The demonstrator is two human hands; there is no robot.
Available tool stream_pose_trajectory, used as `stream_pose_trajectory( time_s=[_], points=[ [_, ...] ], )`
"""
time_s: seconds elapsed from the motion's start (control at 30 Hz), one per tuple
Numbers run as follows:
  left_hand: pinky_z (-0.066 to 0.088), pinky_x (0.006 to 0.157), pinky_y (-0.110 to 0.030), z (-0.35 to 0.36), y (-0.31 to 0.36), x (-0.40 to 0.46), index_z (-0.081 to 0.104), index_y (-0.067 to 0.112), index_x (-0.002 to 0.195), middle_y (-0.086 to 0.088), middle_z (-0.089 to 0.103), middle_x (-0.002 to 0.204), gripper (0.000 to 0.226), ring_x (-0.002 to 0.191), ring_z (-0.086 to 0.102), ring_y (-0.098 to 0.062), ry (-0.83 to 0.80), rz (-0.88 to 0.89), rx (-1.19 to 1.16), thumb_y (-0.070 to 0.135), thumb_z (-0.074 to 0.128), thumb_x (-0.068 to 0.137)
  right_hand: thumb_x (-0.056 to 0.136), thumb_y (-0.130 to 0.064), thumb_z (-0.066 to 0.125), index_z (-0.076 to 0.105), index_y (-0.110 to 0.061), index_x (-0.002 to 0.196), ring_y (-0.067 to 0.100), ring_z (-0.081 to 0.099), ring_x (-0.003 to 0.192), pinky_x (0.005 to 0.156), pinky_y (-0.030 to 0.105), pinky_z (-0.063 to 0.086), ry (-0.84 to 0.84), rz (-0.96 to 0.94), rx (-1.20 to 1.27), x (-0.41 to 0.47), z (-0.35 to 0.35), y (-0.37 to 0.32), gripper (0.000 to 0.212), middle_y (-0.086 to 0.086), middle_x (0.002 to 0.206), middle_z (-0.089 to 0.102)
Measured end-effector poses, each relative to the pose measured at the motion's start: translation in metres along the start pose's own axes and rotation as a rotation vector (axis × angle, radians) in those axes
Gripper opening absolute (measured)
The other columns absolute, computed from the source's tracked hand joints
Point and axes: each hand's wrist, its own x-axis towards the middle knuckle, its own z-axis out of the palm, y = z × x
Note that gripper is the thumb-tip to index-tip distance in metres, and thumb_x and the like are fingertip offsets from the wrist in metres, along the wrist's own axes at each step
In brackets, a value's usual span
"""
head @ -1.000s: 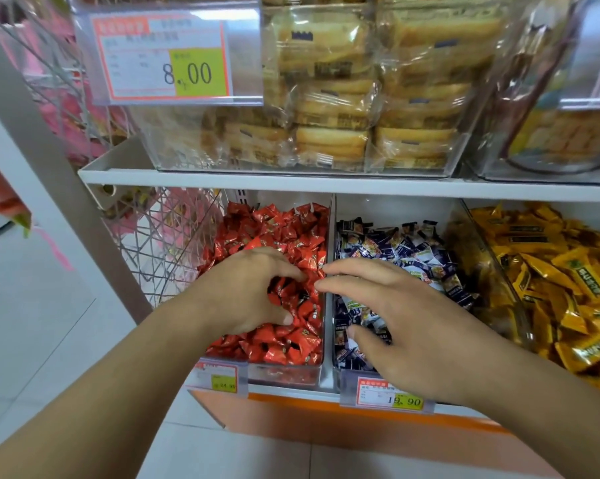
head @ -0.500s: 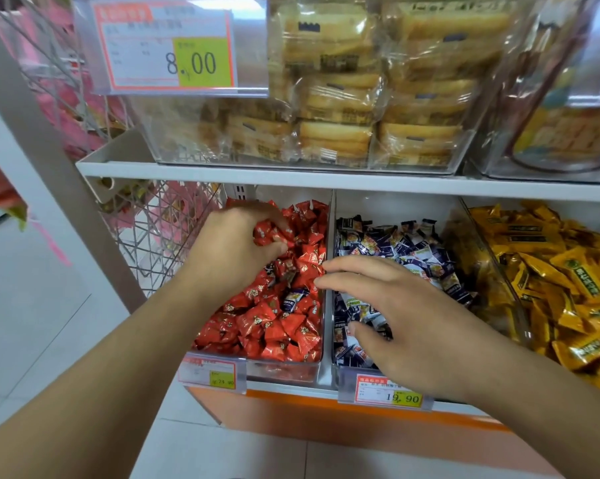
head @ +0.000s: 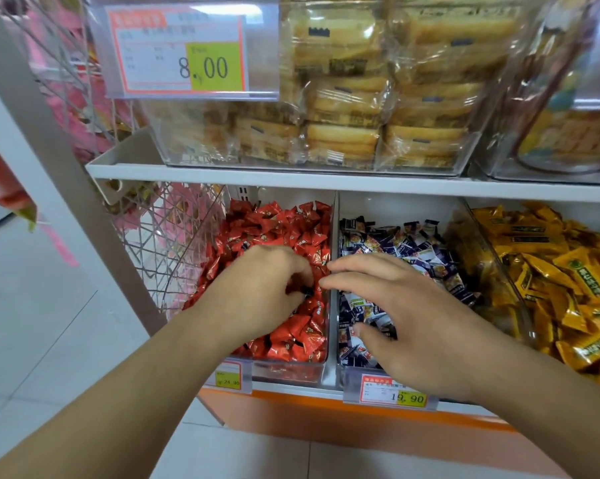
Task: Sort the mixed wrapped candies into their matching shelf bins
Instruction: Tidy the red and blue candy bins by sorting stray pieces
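Left hand [head: 262, 292] covers the middle of the red foil candies [head: 291, 233]; something small & dark sits at its curled fingertips, can't tell what. Right hand [head: 405, 323] hides part of the blue-and-white wrapped candies [head: 395, 240]. Yellow wrapped candies [head: 551, 271] run off the right edge. Small print on the orange-bordered price tag [head: 177, 53] too blurred to read

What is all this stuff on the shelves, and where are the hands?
Red candies: many, red, left bin of lower shelf.
Blue-and-white candies: many, middle bin.
Yellow candies: many, yellow, right bin.
Wrapped cakes: many, golden, clear bin on upper shelf.
Price tags: three; 8.00 tag above, 19.90 tag and a small tag below.
Wire basket: one, pale, left of the bins.
Left hand: fingers curled, pinching something small and dark over the red candies.
Right hand: fingers spread over the middle bin.
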Motion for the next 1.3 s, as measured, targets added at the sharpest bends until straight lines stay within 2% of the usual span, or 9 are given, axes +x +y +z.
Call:
stream_pose_trajectory(
  time_s=[0.2, 0.37, 0.6, 0.77, 0.87, 0.97, 1.1, 1.2, 1.3],
  points=[
    [0.057, 0.089, -0.03, 0.007, -0.009, 0.005, 0.069, 0.041, 0.118, 0.015, 0.07, 0.104, 0.03, 0.1, 0.065, -0.003, -0.133, -0.097, -0.017, 0.034, 0.075, 0.089, 0.101, -0.025, 0.061, 0.038, -0.049, 0.153, -0.012, 0.007, 0.148, 0.112, 0.006, 0.005, -0.005, 0.0, -0.005, 0.0, 0.001, 0.001, 0.061, -0.043, 0.153, 0.02],
    [0.046, 0.081, -0.014, 0.005, -0.008, 0.005, 0.072, 0.041, 0.114, 0.022, 0.062, 0.09, 0.028, 0.092, 0.061, 0.003, -0.118, -0.096, -0.039, 0.027, 0.076, 0.09, 0.101, -0.025, 0.062, 0.04, -0.049, 0.152, -0.011, 0.009, 0.148, 0.115, 0.012, 0.01, 0.011, -0.001, 0.006, 0.0, 0.001, 0.003, 0.061, -0.043, 0.152, 0.021],
    [0.054, 0.068, -0.02, -0.016, -0.01, 0.001, 0.076, 0.039, 0.079, 0.019, 0.072, 0.08, 0.014, 0.076, 0.066, 0.002, 0.128, -0.224, -0.212, 0.029, 0.078, 0.089, 0.102, -0.027, 0.061, 0.04, -0.049, 0.152, -0.011, 0.01, 0.148, 0.116, 0.013, 0.01, 0.017, 0.008, 0.031, 0.0, 0.001, 0.003, 0.059, -0.043, 0.152, 0.021],
    [0.058, 0.087, -0.029, -0.037, 0.004, -0.008, 0.078, 0.022, 0.083, 0.009, 0.076, 0.081, 0.006, 0.082, 0.071, -0.006, 0.31, -0.279, -0.681, 0.02, 0.08, 0.088, 0.104, -0.04, 0.057, 0.028, -0.05, 0.156, -0.019, 0.015, 0.141, 0.111, 0.007, 0.009, 0.089, 0.104, 0.106, 0.0, 0.0, -0.004, 0.061, -0.038, 0.157, 0.026],
    [0.055, 0.082, -0.022, -0.04, 0.028, -0.016, 0.079, 0.02, 0.086, 0.001, 0.076, 0.082, 0.004, 0.083, 0.072, -0.013, 0.225, -0.201, -0.78, 0.017, 0.079, 0.089, 0.097, -0.05, 0.062, 0.037, -0.05, 0.149, -0.015, 0.04, 0.128, 0.104, 0.013, 0.029, 0.253, 0.17, 0.213, 0.001, -0.005, -0.009, 0.057, -0.038, 0.139, 0.051],
    [0.052, 0.077, -0.02, -0.038, 0.042, -0.018, 0.079, 0.019, 0.09, -0.002, 0.076, 0.082, 0.003, 0.082, 0.073, -0.015, 0.127, -0.121, -0.854, 0.017, 0.077, 0.09, 0.092, -0.043, 0.071, 0.062, -0.047, 0.119, -0.012, 0.057, 0.108, 0.089, 0.01, 0.041, 0.381, 0.155, 0.274, 0.0, -0.01, -0.013, 0.028, -0.036, 0.108, 0.064],
    [0.057, 0.088, -0.033, -0.036, 0.034, -0.016, 0.078, 0.027, 0.087, 0.004, 0.076, 0.088, 0.008, 0.088, 0.072, -0.013, 0.138, -0.113, -0.734, 0.02, 0.077, 0.091, 0.097, -0.034, 0.07, 0.066, -0.039, 0.104, 0.003, 0.065, 0.092, 0.08, 0.027, 0.057, 0.449, 0.26, 0.147, -0.004, -0.013, -0.004, 0.01, -0.024, 0.095, 0.069],
    [0.058, 0.088, -0.033, -0.036, 0.02, -0.02, 0.074, 0.036, 0.089, 0.016, 0.073, 0.091, 0.007, 0.089, 0.067, 0.001, 0.078, -0.148, -0.445, 0.029, 0.077, 0.09, 0.101, -0.036, 0.062, 0.052, -0.032, 0.144, 0.014, 0.052, 0.133, 0.113, 0.034, 0.044, 0.334, 0.336, -0.003, -0.005, -0.014, 0.003, 0.044, -0.011, 0.142, 0.058],
    [0.048, 0.099, -0.025, -0.032, 0.015, -0.027, 0.069, 0.048, 0.113, 0.024, 0.065, 0.115, 0.029, 0.107, 0.058, 0.008, -0.165, -0.105, -0.231, 0.043, 0.078, 0.087, 0.102, -0.038, 0.059, 0.047, -0.034, 0.15, 0.005, 0.04, 0.14, 0.115, 0.02, 0.032, 0.271, 0.235, 0.022, -0.004, -0.015, -0.004, 0.049, -0.018, 0.151, 0.047]
  ],
)
